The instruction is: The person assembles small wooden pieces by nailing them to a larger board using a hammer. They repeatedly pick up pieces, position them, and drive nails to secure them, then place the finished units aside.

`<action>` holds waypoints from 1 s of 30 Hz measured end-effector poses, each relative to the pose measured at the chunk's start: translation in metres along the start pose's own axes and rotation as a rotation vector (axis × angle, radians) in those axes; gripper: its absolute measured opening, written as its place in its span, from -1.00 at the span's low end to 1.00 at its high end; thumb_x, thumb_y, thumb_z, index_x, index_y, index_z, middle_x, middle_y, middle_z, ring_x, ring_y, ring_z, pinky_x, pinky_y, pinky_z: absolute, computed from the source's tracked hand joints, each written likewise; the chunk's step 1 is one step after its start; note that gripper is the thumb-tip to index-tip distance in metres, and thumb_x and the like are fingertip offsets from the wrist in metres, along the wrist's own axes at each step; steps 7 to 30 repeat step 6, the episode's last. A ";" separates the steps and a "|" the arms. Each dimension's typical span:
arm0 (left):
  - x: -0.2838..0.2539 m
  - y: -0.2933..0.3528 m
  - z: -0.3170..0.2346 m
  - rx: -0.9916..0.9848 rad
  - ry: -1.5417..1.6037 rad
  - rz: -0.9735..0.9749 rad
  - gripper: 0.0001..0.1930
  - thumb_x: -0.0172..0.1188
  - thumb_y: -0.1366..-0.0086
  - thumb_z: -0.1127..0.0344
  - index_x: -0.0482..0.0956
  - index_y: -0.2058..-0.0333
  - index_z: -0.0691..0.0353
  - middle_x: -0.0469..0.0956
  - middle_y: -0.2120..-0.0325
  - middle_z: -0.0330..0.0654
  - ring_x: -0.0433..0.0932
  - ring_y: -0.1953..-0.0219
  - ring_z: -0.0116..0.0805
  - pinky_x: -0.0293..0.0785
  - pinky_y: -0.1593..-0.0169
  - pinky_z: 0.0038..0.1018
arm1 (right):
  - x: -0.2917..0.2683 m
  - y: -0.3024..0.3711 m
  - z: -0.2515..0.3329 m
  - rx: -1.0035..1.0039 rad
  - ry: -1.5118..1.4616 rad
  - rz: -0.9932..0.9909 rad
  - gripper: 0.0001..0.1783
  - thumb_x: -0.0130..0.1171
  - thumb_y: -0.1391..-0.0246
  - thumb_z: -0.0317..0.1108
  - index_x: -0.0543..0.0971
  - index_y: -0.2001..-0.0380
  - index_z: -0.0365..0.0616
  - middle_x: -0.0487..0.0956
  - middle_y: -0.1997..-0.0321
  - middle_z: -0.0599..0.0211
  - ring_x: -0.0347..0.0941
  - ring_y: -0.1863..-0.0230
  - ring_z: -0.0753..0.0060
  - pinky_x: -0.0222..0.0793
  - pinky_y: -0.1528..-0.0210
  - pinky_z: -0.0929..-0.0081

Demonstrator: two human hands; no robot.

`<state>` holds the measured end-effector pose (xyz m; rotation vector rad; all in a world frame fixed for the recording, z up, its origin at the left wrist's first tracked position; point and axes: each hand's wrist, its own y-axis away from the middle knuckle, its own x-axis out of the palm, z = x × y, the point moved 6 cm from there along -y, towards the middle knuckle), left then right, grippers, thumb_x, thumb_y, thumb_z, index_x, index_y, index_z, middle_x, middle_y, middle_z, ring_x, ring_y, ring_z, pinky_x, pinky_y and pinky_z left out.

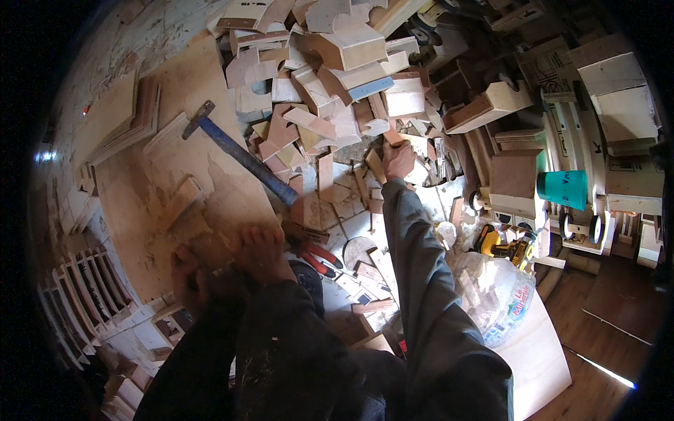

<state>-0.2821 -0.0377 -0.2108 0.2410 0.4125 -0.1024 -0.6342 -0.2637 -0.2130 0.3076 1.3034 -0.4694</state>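
Note:
My right hand (399, 161) reaches out to the heap of wood offcuts, its fingers closed around a small reddish-brown wood block (393, 136). Pale cut pieces lie close around that hand. At the lower left, a bare foot (260, 251) rests on the near edge of a plywood board (144, 203). Beside it is a dim, blurred patch of skin (188, 275); I cannot tell whether it is my left hand or the other foot. A hammer with a blue handle (246, 160) lies across the board, near a small wedge-shaped wood piece (181, 202).
Curved wooden parts (351, 48) are piled at the far side. Red-handled pliers (321, 258) lie by the foot. At the right are a yellow-and-black power drill (504, 245), a clear plastic bag (495, 295), a teal cup (562, 189) and wooden boxes (518, 175), some with wheels.

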 end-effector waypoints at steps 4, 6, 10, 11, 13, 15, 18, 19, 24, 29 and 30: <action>-0.005 -0.006 -0.007 -0.027 -0.110 0.091 -0.74 -0.26 -0.37 0.00 0.38 0.16 -0.14 0.37 0.28 -0.41 0.31 0.21 -0.47 0.16 0.03 -0.33 | 0.001 0.001 0.000 0.021 0.128 -0.009 -0.33 0.29 0.19 0.18 0.42 0.24 -0.19 0.47 0.13 0.15 0.37 -0.01 0.07 0.37 0.00 0.19; -0.001 -0.004 -0.013 0.137 -0.953 0.096 -0.74 -0.27 -0.38 0.00 0.38 0.16 -0.15 0.36 0.27 -0.43 0.31 0.22 -0.49 0.16 0.03 -0.34 | 0.005 0.005 -0.002 0.041 0.104 0.010 -0.23 0.28 0.19 0.23 0.39 0.12 -0.21 0.47 0.05 0.14 0.35 -0.07 0.07 0.34 -0.02 0.12; -0.001 -0.004 -0.013 0.137 -0.953 0.096 -0.74 -0.27 -0.38 0.00 0.38 0.16 -0.15 0.36 0.27 -0.43 0.31 0.22 -0.49 0.16 0.03 -0.34 | 0.005 0.005 -0.002 0.041 0.104 0.010 -0.23 0.28 0.19 0.23 0.39 0.12 -0.21 0.47 0.05 0.14 0.35 -0.07 0.07 0.34 -0.02 0.12; -0.001 -0.004 -0.013 0.137 -0.953 0.096 -0.74 -0.27 -0.38 0.00 0.38 0.16 -0.15 0.36 0.27 -0.43 0.31 0.22 -0.49 0.16 0.03 -0.34 | 0.005 0.005 -0.002 0.041 0.104 0.010 -0.23 0.28 0.19 0.23 0.39 0.12 -0.21 0.47 0.05 0.14 0.35 -0.07 0.07 0.34 -0.02 0.12; -0.001 -0.004 -0.013 0.137 -0.953 0.096 -0.74 -0.27 -0.38 0.00 0.38 0.16 -0.15 0.36 0.27 -0.43 0.31 0.22 -0.49 0.16 0.03 -0.34 | 0.005 0.005 -0.002 0.041 0.104 0.010 -0.23 0.28 0.19 0.23 0.39 0.12 -0.21 0.47 0.05 0.14 0.35 -0.07 0.07 0.34 -0.02 0.12; -0.001 -0.004 -0.013 0.137 -0.953 0.096 -0.74 -0.27 -0.38 0.00 0.38 0.16 -0.15 0.36 0.27 -0.43 0.31 0.22 -0.49 0.16 0.03 -0.34 | 0.005 0.005 -0.002 0.041 0.104 0.010 -0.23 0.28 0.19 0.23 0.39 0.12 -0.21 0.47 0.05 0.14 0.35 -0.07 0.07 0.34 -0.02 0.12; -0.001 -0.004 -0.013 0.137 -0.953 0.096 -0.74 -0.27 -0.38 0.00 0.38 0.16 -0.15 0.36 0.27 -0.43 0.31 0.22 -0.49 0.16 0.03 -0.34 | 0.005 0.005 -0.002 0.041 0.104 0.010 -0.23 0.28 0.19 0.23 0.39 0.12 -0.21 0.47 0.05 0.14 0.35 -0.07 0.07 0.34 -0.02 0.12; -0.001 -0.004 -0.013 0.137 -0.953 0.096 -0.74 -0.27 -0.38 0.00 0.38 0.16 -0.15 0.36 0.27 -0.43 0.31 0.22 -0.49 0.16 0.03 -0.34 | 0.005 0.005 -0.002 0.041 0.104 0.010 -0.23 0.28 0.19 0.23 0.39 0.12 -0.21 0.47 0.05 0.14 0.35 -0.07 0.07 0.34 -0.02 0.12; -0.001 -0.004 -0.013 0.137 -0.953 0.096 -0.74 -0.27 -0.38 0.00 0.38 0.16 -0.15 0.36 0.27 -0.43 0.31 0.22 -0.49 0.16 0.03 -0.34 | 0.005 0.005 -0.002 0.041 0.104 0.010 -0.23 0.28 0.19 0.23 0.39 0.12 -0.21 0.47 0.05 0.14 0.35 -0.07 0.07 0.34 -0.02 0.12; -0.001 -0.004 -0.013 0.137 -0.953 0.096 -0.74 -0.27 -0.38 0.00 0.38 0.16 -0.15 0.36 0.27 -0.43 0.31 0.22 -0.49 0.16 0.03 -0.34 | 0.005 0.005 -0.002 0.041 0.104 0.010 -0.23 0.28 0.19 0.23 0.39 0.12 -0.21 0.47 0.05 0.14 0.35 -0.07 0.07 0.34 -0.02 0.12; -0.001 -0.004 -0.013 0.137 -0.953 0.096 -0.74 -0.27 -0.38 0.00 0.38 0.16 -0.15 0.36 0.27 -0.43 0.31 0.22 -0.49 0.16 0.03 -0.34 | 0.005 0.005 -0.002 0.041 0.104 0.010 -0.23 0.28 0.19 0.23 0.39 0.12 -0.21 0.47 0.05 0.14 0.35 -0.07 0.07 0.34 -0.02 0.12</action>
